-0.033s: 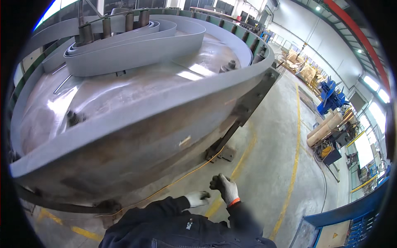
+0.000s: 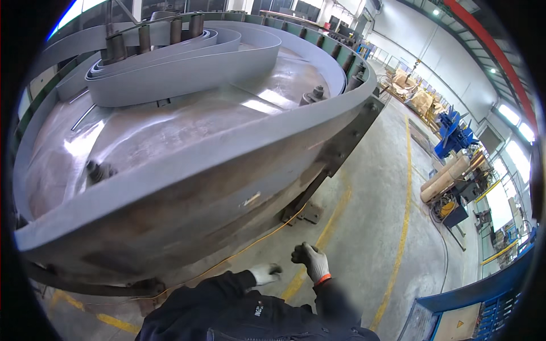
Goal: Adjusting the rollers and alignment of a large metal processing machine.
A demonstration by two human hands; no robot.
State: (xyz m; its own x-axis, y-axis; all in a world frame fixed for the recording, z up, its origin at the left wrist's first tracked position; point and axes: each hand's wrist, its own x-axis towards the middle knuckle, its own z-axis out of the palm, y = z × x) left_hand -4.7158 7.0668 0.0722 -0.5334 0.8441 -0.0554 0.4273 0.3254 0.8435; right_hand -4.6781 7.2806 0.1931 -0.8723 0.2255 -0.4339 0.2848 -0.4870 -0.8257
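My left hand (image 2: 265, 274), in a white knit glove with dark fingertips, hangs in front of my body with its fingers loosely apart and nothing in them. Slightly higher and to the right, my right hand (image 2: 313, 262) wears a matching glove with an orange cuff; its fingers are curled in, and no object shows in them. Neither hand touches anything. Nearest to both is the large round metal machine (image 2: 170, 199), whose grey curved wall rises ahead and to the left. On its shiny top, a wide grey metal band (image 2: 187, 79) lies in loops against several upright rollers (image 2: 175, 29).
An orange cable (image 2: 250, 245) runs along the floor below the machine, past a bolted foot (image 2: 310, 214). Yellow floor lines (image 2: 406, 210) stretch ahead. At right stand gas cylinders (image 2: 446, 179), a blue machine (image 2: 454, 133) and a blue frame (image 2: 483, 295) close by.
Both hands have shifted very slightly, the left one a little to the left and the right one a little lower. The view has tilted a touch; the machine stands as before.
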